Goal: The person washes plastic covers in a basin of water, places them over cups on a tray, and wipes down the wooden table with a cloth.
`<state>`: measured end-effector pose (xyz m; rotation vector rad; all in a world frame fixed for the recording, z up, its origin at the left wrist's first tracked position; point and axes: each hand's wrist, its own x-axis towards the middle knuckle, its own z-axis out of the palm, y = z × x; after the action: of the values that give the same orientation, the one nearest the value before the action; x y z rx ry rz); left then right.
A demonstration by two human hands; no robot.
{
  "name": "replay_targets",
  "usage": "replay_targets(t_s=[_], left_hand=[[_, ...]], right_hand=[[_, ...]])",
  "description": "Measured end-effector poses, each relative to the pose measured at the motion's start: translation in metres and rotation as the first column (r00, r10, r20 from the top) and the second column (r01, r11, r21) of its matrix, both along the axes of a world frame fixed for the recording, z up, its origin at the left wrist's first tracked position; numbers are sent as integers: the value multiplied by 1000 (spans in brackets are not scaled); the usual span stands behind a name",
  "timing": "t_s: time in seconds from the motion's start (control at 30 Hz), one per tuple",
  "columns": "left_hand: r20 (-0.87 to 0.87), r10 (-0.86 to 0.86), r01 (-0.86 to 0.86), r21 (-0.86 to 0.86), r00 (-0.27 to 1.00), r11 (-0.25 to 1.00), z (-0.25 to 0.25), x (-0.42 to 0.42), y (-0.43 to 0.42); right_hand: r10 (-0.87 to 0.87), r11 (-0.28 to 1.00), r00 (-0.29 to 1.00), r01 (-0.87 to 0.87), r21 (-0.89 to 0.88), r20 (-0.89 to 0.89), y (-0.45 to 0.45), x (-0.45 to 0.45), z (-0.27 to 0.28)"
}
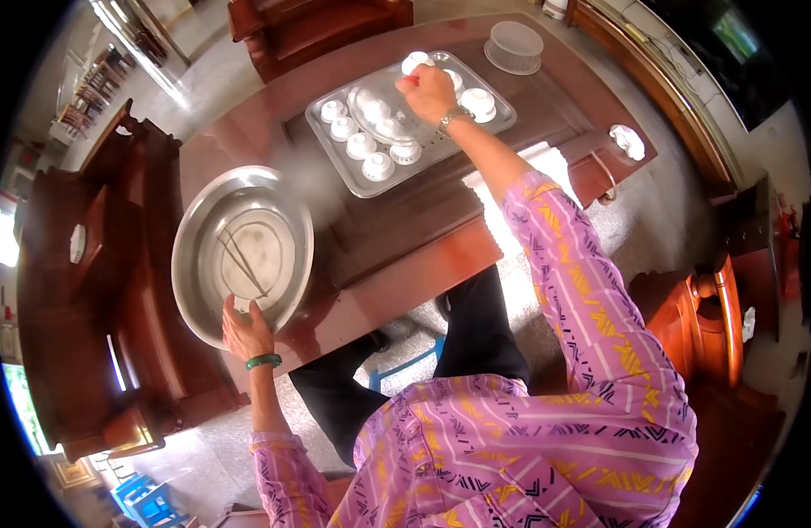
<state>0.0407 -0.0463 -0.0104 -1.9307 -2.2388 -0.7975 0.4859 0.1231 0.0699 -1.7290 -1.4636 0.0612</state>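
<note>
My left hand [247, 333] lies over the near rim of a large metal basin [183, 264], thumb and fingers apart. Inside the basin, a thin pair of long, dark strips [241, 261], perhaps tongs, reaches close to my fingertips. My right hand [430, 95] is closed over the far side of a metal tray [366, 187]. Just beyond its fingers is a white cup [417, 62]; what the fingers hold, if anything, is hidden. Several small white cups [378, 165] stand on the tray's left, by a clear round lid or plate [363, 99]. Another white cup [478, 104] sits right of my wrist.
A clear plastic tub [513, 48] stands at the table's far right. A white cloth [511, 207] hangs near the table's front edge, and a crumpled tissue [627, 142] lies at the right corner. Wooden seats [124, 290] flank the wooden table [396, 299].
</note>
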Motion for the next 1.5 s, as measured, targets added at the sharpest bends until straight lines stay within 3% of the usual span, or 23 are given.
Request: replay_targets(t_s=[0.23,0.33,0.53,0.63,0.97,1.03,1.17,1.27,1.3,1.37,1.4,1.43,1.47,1.5], left_hand=[[-20,-22,21,-43,1000,999,1,-2,0],[4,-9,9,-88,1000,996,7,1,0],[20,-25,27,-98,999,995,6,-1,-3],[23,-18,21,-114,1000,993,8,0,-3],[1,-19,19,-113,1000,993,6,-4,-3],[-15,-10,8,-147,1000,989,12,0,-4],[83,70,-49,-236,994,970,25,12,-4],[82,14,2,-190,997,982,9,-1,-2],[64,29,-13,-225,998,974,12,2,-2],[-116,-224,222,-25,968,975,-20,-32,-3],[89,9,8,-188,996,982,-1,-11,1],[-43,-165,163,-57,985,985,-16,-23,0],[-63,-229,227,-31,971,973,-27,-36,-2],[29,-162,164,-88,986,983,-23,-33,0]], right_hand=[[-8,998,999,10,-62,40,47,-7,-7],[-36,980,994,54,-189,99,67,-14,-6],[7,948,999,7,-317,42,73,-22,-7],[-50,963,996,67,-260,74,79,-24,-17],[-7,971,998,22,-238,64,66,7,-16],[-23,986,999,28,-166,32,55,25,-11],[-261,965,965,260,-42,-27,43,95,-11],[-424,906,902,422,-36,-83,30,165,-26],[-473,876,881,473,-92,19,25,187,-28],[-545,836,836,533,-132,-70,22,235,-45],[-588,807,804,577,-124,-88,27,261,-61],[-592,804,802,580,-132,-82,25,275,-61],[-605,796,712,548,-256,-356,24,289,-59],[-597,798,543,480,-365,-591,26,300,-57]])
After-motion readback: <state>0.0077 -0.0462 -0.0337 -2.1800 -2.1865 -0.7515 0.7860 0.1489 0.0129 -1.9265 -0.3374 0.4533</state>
